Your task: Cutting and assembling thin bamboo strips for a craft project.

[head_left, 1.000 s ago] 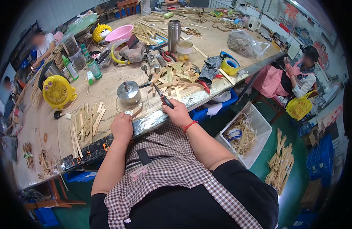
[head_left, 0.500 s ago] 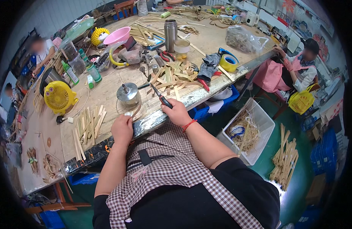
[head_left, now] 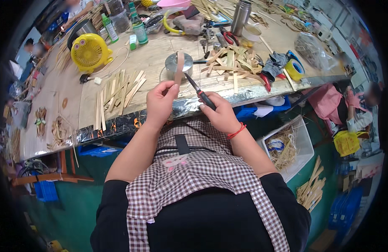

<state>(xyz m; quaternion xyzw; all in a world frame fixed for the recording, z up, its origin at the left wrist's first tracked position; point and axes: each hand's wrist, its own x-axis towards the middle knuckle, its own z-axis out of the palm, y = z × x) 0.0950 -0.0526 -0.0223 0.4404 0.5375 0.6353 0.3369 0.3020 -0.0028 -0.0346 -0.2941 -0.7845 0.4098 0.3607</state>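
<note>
The brown strip (head_left: 179, 69), pinched in the left hand (head_left: 161, 104), has been raised upright in front of the metal canister (head_left: 170, 65); to the canister's right, the black-handled tool (head_left: 206, 100) is gripped by the right hand (head_left: 222, 114).

Strip (head_left: 179, 69): lower end was hidden in your left hand (head_left: 160, 103). Tool (head_left: 196, 88): handle was partly covered by your right hand (head_left: 221, 111); whether the tip touched the strip, you could not tell. Tin (head_left: 170, 65): partly hidden behind the strip. Pink bowl (head_left: 173, 3): was cut off by the top edge. Blue crate (head_left: 241, 112): upper part was concealed by the table (head_left: 154, 54). Co-worker at right (head_left: 358, 119): head was blurred. Bag (head_left: 312, 50): contents were too indistinct.
</note>
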